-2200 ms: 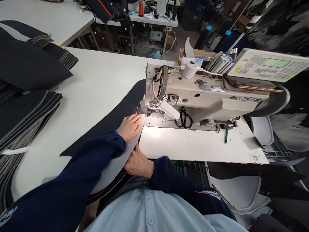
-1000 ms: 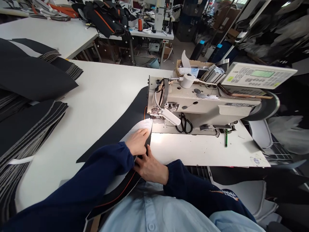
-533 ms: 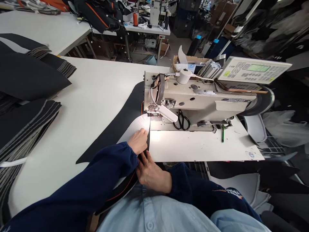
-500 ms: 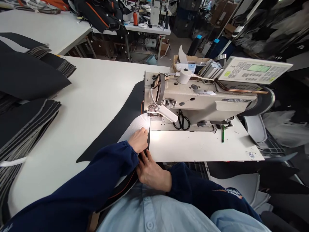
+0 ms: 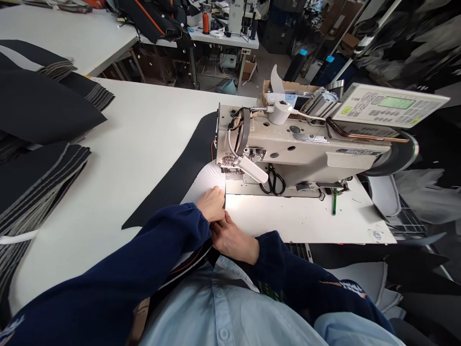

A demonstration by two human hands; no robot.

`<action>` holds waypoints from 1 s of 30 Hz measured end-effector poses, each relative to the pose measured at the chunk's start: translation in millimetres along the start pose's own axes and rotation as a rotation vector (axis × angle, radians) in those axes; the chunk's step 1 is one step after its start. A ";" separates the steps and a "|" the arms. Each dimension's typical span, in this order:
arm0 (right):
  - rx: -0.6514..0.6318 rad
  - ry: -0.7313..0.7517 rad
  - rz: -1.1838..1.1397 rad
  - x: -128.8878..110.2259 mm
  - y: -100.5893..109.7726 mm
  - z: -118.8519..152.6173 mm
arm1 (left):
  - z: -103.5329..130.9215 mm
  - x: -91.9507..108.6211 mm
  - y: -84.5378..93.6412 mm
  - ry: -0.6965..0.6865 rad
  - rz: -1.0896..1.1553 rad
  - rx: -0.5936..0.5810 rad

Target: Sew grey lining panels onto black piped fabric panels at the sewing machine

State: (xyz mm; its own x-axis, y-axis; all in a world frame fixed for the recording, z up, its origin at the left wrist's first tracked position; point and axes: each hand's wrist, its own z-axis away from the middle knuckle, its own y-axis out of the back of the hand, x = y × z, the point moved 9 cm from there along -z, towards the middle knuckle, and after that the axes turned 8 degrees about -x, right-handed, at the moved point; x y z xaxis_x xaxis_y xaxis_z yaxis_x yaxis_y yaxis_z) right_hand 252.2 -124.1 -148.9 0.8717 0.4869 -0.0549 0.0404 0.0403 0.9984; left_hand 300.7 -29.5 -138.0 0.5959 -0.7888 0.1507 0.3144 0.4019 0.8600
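Note:
A dark fabric panel (image 5: 173,182) with a white ribbed piece (image 5: 205,181) along its right side lies on the table, its far end under the head of the sewing machine (image 5: 284,139). My left hand (image 5: 211,204) is closed on the near right edge of the white piece, fingers curled and partly hidden. Just below it, touching it, my right hand (image 5: 236,242) pinches the layered edge; its fingertips are mostly covered. More dark fabric with orange piping (image 5: 187,263) hangs over the table edge against my body. The needle area is hard to make out behind the lamp (image 5: 252,169).
Black-handled scissors (image 5: 272,181) lie on the machine bed, with a green pen-like stick (image 5: 334,202) to their right. Stacks of dark cut panels (image 5: 43,178) cover the table's left side. A control panel (image 5: 392,105) tops the machine; a cardboard box (image 5: 266,91) stands behind.
The dark panel has slid a little away from me, toward the machine. My right hand has moved up to my left hand, and its spread fingers have closed on the edge.

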 end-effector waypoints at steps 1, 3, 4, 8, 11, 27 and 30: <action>0.000 0.001 -0.002 2.5 -0.3 -1.0 | 2.5 0.9 -1.5 -0.012 -0.003 -0.004; -0.002 0.000 -0.005 4.6 0.0 -3.2 | 4.1 1.0 -2.3 -0.023 -0.003 0.006; 0.001 -0.015 -0.001 4.8 0.9 -4.2 | 2.9 0.1 -2.0 -0.021 0.000 0.012; 0.031 -0.120 0.035 -2.2 6.4 -6.9 | -10.2 -5.3 1.6 0.006 0.004 0.026; 0.042 -0.157 0.041 -7.7 4.7 -9.4 | -15.6 -7.2 6.4 0.020 -0.016 0.051; 0.058 -0.193 0.070 -6.7 3.2 -23.8 | -16.5 -15.5 8.8 0.002 -0.072 0.047; 0.066 -0.199 0.061 -2.1 -1.6 -25.9 | -14.1 -15.4 9.7 -0.004 -0.091 0.038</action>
State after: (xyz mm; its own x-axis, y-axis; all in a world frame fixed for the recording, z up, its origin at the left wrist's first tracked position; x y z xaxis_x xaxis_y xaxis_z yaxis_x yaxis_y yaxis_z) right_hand 237.7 -102.6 -150.7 0.9525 0.3046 0.0027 0.0112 -0.0441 0.9990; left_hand 305.0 -6.9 -138.9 0.5629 -0.8233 0.0728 0.3391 0.3103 0.8881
